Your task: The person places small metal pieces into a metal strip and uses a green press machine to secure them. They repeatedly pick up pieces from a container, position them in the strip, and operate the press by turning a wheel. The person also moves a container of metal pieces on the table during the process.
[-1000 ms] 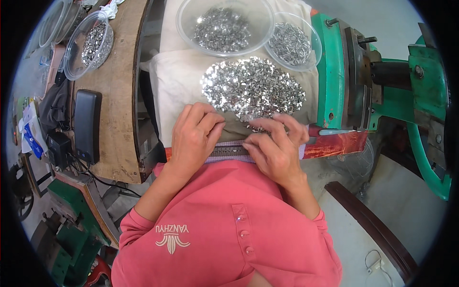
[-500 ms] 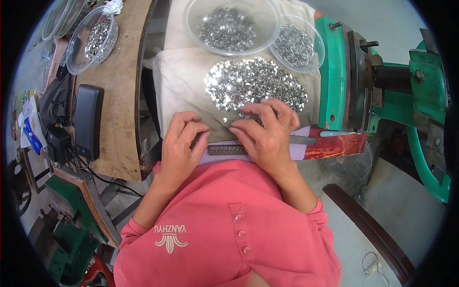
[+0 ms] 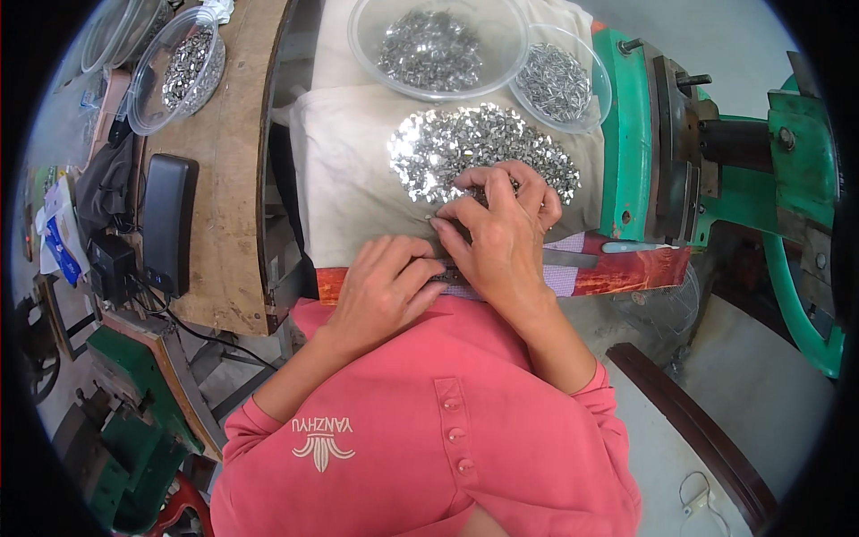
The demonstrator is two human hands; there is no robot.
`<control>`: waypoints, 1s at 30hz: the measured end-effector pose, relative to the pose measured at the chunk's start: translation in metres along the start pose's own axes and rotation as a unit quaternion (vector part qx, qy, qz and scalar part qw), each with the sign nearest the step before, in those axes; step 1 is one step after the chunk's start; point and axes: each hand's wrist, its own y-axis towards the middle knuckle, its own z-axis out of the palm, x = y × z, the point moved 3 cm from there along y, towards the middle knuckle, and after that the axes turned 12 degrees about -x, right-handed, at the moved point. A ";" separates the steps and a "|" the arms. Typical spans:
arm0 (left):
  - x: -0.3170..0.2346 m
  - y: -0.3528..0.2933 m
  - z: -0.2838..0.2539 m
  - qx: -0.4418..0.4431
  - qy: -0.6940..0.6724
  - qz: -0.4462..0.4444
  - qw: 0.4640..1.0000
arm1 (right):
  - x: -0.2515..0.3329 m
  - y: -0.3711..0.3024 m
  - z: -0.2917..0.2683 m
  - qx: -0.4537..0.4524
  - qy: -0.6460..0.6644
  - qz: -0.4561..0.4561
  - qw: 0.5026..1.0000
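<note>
Small shiny metal pieces lie in a loose pile (image 3: 479, 148) on a beige cloth (image 3: 344, 179). My right hand (image 3: 497, 224) is over the near edge of the pile, its fingers bent and the thumb close to the forefinger. Beside those two fingertips, a single bright metal piece (image 3: 429, 217) shows; whether they pinch anything is hidden. My left hand (image 3: 389, 279) is curled closed over a dark slotted metal bar (image 3: 455, 275) at the cloth's near edge, covering much of it. Anything between the left fingertips is too small to make out.
Behind the pile stand a large clear tub (image 3: 438, 49) and a smaller one (image 3: 559, 85), both with metal parts. A green machine (image 3: 617, 134) borders the right side. On the wooden table (image 3: 224, 179) at left are a black box (image 3: 168, 224) and another tub (image 3: 177, 76).
My left hand has moved right and nearer to me, down onto the slotted bar. My right hand has shifted slightly away from me, toward the single piece. The view has shifted slightly.
</note>
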 end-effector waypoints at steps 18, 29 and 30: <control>-0.007 0.006 0.010 0.030 0.052 0.052 0.997 | -0.016 -0.054 -0.041 0.040 -0.003 -0.052 0.998; -0.004 -0.002 0.008 0.041 0.062 0.041 0.996 | -0.005 -0.002 -0.006 -0.012 0.005 -0.069 0.998; -0.003 -0.002 0.009 0.048 0.064 0.042 0.996 | -0.005 -0.001 0.000 -0.011 0.007 -0.071 0.997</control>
